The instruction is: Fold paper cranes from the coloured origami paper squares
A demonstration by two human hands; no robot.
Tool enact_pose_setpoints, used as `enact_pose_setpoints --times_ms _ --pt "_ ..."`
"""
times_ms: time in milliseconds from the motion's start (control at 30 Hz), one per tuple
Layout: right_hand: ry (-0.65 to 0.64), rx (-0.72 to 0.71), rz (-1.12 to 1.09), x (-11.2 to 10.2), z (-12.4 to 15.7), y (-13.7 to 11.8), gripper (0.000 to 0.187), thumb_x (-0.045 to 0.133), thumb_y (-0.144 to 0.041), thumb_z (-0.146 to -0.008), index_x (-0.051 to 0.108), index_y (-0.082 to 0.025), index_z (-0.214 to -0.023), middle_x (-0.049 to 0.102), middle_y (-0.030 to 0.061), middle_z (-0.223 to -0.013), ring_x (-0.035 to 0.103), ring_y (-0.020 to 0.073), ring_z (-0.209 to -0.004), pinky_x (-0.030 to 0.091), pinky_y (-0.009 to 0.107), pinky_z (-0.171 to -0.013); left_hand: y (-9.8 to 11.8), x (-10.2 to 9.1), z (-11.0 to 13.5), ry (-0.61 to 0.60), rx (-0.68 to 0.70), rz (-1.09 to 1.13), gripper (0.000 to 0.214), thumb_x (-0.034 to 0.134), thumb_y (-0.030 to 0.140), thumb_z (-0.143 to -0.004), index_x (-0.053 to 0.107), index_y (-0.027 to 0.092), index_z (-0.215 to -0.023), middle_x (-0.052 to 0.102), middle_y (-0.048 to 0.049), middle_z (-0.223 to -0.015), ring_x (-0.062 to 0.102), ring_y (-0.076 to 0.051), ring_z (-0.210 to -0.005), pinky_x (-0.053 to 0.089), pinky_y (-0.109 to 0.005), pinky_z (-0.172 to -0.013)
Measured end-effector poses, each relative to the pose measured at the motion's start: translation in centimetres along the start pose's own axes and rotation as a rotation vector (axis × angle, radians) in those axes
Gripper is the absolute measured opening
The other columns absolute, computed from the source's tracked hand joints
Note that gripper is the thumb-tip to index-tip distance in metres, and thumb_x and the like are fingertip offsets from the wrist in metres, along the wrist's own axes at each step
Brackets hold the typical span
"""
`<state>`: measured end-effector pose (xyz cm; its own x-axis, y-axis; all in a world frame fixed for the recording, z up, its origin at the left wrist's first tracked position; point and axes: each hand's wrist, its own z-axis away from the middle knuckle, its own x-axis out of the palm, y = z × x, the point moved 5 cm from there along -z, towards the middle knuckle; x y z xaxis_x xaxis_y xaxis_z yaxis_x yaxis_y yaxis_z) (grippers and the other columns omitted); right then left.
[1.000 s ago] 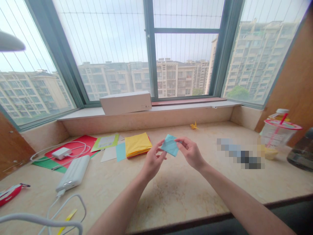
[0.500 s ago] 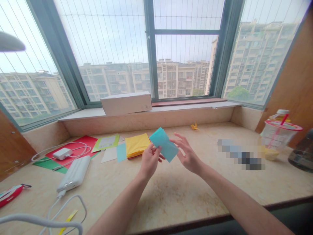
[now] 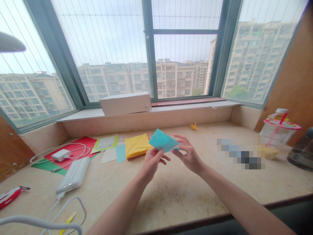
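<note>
A blue sheet of folding paper point(image 3: 162, 140), bent over on itself, is held above the counter. My left hand point(image 3: 152, 163) pinches its lower left edge between thumb and fingers. At the paper's right corner, my right hand point(image 3: 187, 152) has its thumb and fingers closed on the edge. Just left of the paper lies a stack of yellow paper point(image 3: 137, 146), with a light blue sheet point(image 3: 120, 153) beside it. A small yellow paper crane point(image 3: 194, 126) stands farther back on the counter.
Left on the stone counter point(image 3: 107, 192) are a white power bank point(image 3: 73, 175), a charger point(image 3: 61, 155) with cable, red paper point(image 3: 83, 143) and a red cutter point(image 3: 11, 196). A white box point(image 3: 126, 103) rests on the sill. To the right stand a plastic cup point(image 3: 278, 138) and a dark container point(image 3: 302, 151).
The blue paper's lower right part has been folded up, so its outline is now flatter. My right hand has closed from spread fingers onto the right corner.
</note>
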<state>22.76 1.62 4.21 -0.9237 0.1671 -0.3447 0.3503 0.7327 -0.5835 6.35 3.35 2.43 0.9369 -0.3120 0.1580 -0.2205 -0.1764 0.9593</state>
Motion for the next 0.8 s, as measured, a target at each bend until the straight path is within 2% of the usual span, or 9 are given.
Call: enact_pose_setpoints --times_ms 67,167,300,367,500,700,800 --pt "0.055 0.065 -0.015 -0.5 -0.2 0.1 0.017 0.066 -0.036 -0.087 0.075 -0.022 -0.084 0.063 0.0105 -0.116 0.060 0.0251 -0.109 0.047 0.042 -0.095 0.1 0.4 0.2 -0.052 0.008 -0.016 0.033 0.070 0.042 -0.078 0.069 0.012 -0.091 0.070 -0.0087 -0.086 0.068 -0.018 -0.061 0.048 -0.024 -0.050" --pt "0.076 0.132 -0.023 -0.7 -0.3 0.4 0.023 0.065 -0.041 -0.087 0.075 -0.021 -0.082 0.068 0.0084 -0.096 0.063 0.0236 -0.096 0.050 0.037 -0.085 0.1 1.0 0.4 -0.137 0.017 -0.085 0.033 0.068 0.044 -0.081 0.069 0.011 -0.084 0.069 -0.0080 -0.071 0.068 -0.019 -0.060 0.049 -0.025 -0.050" --pt "0.105 0.227 -0.090 -0.4 -0.2 1.1 0.026 0.069 -0.045 -0.082 0.073 -0.019 -0.083 0.070 0.0071 -0.087 0.065 0.0225 -0.084 0.051 0.033 -0.073 0.0 1.0 0.2 -0.101 0.034 -0.148 0.034 0.072 0.044 -0.077 0.068 0.011 -0.079 0.066 -0.0055 -0.061 0.066 -0.018 -0.054 0.047 -0.023 -0.047" --pt "0.146 0.303 -0.156 -0.3 -0.1 1.6 0.030 0.072 -0.046 -0.079 0.070 -0.018 -0.090 0.071 0.0065 -0.085 0.066 0.0215 -0.078 0.051 0.031 -0.067 -0.1 0.9 0.0 -0.072 0.037 -0.141 0.034 0.072 0.045 -0.077 0.066 0.011 -0.081 0.065 -0.0041 -0.061 0.065 -0.017 -0.051 0.045 -0.022 -0.045" --pt "0.189 0.374 -0.282 -0.2 0.0 2.1 0.042 0.076 -0.044 -0.074 0.065 -0.018 -0.105 0.068 0.0021 -0.075 0.063 0.0173 -0.067 0.049 0.027 -0.058 0.0 1.0 0.1 -0.095 0.053 -0.148 0.035 0.070 0.045 -0.079 0.065 0.011 -0.083 0.066 -0.0047 -0.065 0.067 -0.017 -0.051 0.046 -0.022 -0.045" --pt "0.167 0.454 -0.323 0.0 0.0 2.2 0.040 0.077 -0.048 -0.071 0.068 -0.015 -0.092 0.069 0.0035 -0.071 0.063 0.0177 -0.065 0.051 0.029 -0.058 -0.1 1.1 0.3 -0.100 0.034 -0.205 0.035 0.070 0.045 -0.078 0.069 0.010 -0.084 0.069 -0.0077 -0.068 0.067 -0.018 -0.053 0.047 -0.023 -0.046" --pt "0.219 0.454 -0.384 -0.4 -0.1 2.4 0.044 0.077 -0.049 -0.072 0.067 -0.016 -0.098 0.068 0.0027 -0.070 0.063 0.0172 -0.063 0.051 0.029 -0.058 -0.2 0.8 0.1 -0.068 -0.003 -0.185 0.037 0.071 0.046 -0.077 0.070 0.009 -0.084 0.073 -0.0130 -0.081 0.067 -0.016 -0.050 0.045 -0.023 -0.044"
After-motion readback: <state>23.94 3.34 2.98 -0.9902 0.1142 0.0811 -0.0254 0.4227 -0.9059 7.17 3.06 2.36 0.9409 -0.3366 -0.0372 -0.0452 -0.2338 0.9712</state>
